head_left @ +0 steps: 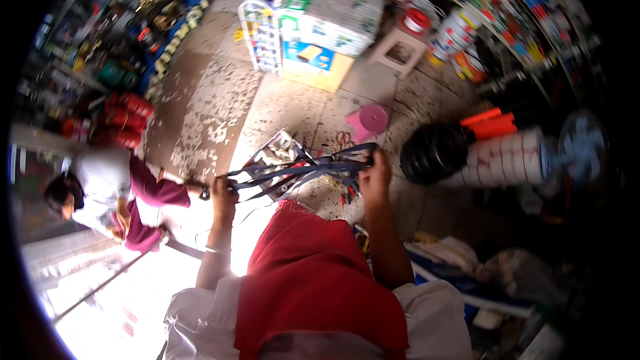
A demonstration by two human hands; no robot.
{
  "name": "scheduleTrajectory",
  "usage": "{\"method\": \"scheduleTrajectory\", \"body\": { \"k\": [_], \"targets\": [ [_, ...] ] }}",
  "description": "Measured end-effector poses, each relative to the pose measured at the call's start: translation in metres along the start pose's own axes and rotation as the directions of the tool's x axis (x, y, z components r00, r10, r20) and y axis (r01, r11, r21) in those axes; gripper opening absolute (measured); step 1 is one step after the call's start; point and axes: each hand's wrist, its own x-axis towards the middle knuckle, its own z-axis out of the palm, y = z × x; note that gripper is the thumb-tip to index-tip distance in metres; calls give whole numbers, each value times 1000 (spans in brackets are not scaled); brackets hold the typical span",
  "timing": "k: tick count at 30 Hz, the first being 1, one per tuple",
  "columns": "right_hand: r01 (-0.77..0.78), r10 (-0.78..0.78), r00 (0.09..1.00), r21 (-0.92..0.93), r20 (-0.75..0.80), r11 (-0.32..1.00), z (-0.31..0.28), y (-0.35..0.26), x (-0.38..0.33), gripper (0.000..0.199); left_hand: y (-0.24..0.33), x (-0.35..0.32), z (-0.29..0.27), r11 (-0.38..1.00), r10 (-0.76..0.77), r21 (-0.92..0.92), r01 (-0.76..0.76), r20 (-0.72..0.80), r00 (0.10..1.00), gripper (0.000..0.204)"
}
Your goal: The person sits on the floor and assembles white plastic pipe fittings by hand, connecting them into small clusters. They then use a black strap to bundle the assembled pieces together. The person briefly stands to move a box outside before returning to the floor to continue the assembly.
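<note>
My left hand [225, 193] and my right hand [377, 172] are raised in front of me, each closed on one end of a bundle of dark flat straps [303, 172]. Several strands stretch between them, some crossing, with a slack loop near the left hand. Behind the straps, on the floor, an open box [285, 143] holds pale fittings and small parts that I cannot make out. Red-handled scissors [343, 139] lie close by, beyond the straps.
A small pink stool [371, 120] stands ahead on the speckled floor. To the right are black coiled pipe [433, 153] and a pale roll [507, 160]. Another person [100, 187] sits at the left. Ahead stands a goods-laden counter [327, 33]; crowded shelves [507, 7] line the right.
</note>
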Motion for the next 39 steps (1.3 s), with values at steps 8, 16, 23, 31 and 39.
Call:
{"method": "scheduleTrajectory", "body": {
  "k": [8, 16, 23, 31, 39],
  "targets": [
    [357, -268, 932, -475, 245, 804, 93, -23, 16, 15, -21, 14, -51, 462, -765, -846, 264, -230, 602, 13],
    [302, 178, 702, -515, 689, 802, 234, -3, 45, 14, -28, -9, -95, 639, -751, -763, 103, -589, 297, 12],
    [-496, 604, -133, -581, 786, 645, 346, 73, 80, 27, 8, 41, -33, 365, -868, -867, -341, -449, 213, 39],
    [-688, 764, 5, -552, 645, 471, 534, 91, 251, 14, 55, 92, 162, 388, -909, -773, 502, -232, 345, 40],
    [-612, 897, 16, -705, 442, 358, 606, 184, 413, 14, 129, 158, 264, 555, -763, -651, 518, -647, 5, 22]
  ]
}}
